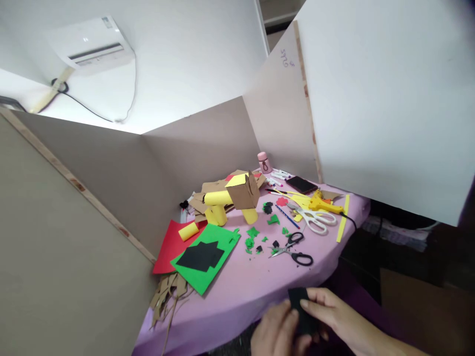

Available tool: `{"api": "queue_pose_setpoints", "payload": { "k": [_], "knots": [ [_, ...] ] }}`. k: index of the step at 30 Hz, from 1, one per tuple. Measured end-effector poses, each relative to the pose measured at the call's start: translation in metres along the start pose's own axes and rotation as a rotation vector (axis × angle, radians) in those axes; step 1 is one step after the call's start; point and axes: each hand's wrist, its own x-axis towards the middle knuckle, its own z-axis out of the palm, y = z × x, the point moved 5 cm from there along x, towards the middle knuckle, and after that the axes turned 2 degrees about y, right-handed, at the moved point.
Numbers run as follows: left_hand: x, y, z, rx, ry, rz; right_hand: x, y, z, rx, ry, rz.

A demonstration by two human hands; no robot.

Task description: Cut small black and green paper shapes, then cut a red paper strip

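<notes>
Pink-draped table point(256, 282) beyond hands; my R hand point(328, 311) pinches black papery rectangle point(306, 324), L hand point(274, 329) alongside, grip unclear. Prob. adjusting; needs steady R pinch.

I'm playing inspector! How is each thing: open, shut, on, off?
Black paper: in right hand, left hand touching
Black-handled scissors: open
White-handled scissors: can't tell
Phone: screen dark
Pink bottle: lid on
Glue gun: lying down
Loose yellow roll: lying down
Air conditioner: can't tell
</notes>
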Motion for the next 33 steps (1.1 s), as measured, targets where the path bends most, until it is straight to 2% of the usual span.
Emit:
{"api": "queue_pose_setpoints", "payload": {
  "k": [1,3,4,8,11,14,17,21,24,29,33],
  "knots": [
    [0.008,-0.015,0.000,-0.012,-0.042,-0.116,0.002,0.000,-0.002,-0.008,0.002,-0.026],
    [0.024,-0.060,0.004,0.047,-0.176,-0.526,0.007,0.001,-0.004,-0.027,-0.003,-0.052],
    [0.036,-0.079,0.008,0.073,-0.222,-0.606,0.008,0.003,-0.005,-0.038,-0.009,-0.050],
    [0.079,-0.140,0.035,0.153,-0.346,-0.753,0.009,0.006,-0.002,-0.084,-0.032,-0.010],
    [0.088,-0.162,0.056,0.184,-0.420,-0.858,0.008,0.006,-0.001,-0.106,-0.048,-0.002],
    [0.084,-0.169,0.065,0.173,-0.447,-0.926,0.008,0.006,-0.004,-0.111,-0.051,-0.005],
    [0.077,-0.168,0.062,0.153,-0.417,-0.940,0.009,0.006,-0.009,-0.102,-0.029,-0.002],
    [0.078,-0.155,0.053,0.149,-0.341,-0.858,0.011,0.003,-0.011,-0.076,0.001,0.000],
    [0.084,-0.145,0.054,0.165,-0.315,-0.766,0.012,-0.001,-0.007,-0.072,-0.008,-0.018],
    [0.093,-0.148,0.071,0.141,-0.405,-0.690,0.014,0.004,-0.002,-0.113,-0.045,-0.019],
    [0.088,-0.155,0.070,0.096,-0.406,-0.726,0.014,0.007,-0.008,-0.191,-0.043,-0.048]
  ]
}}
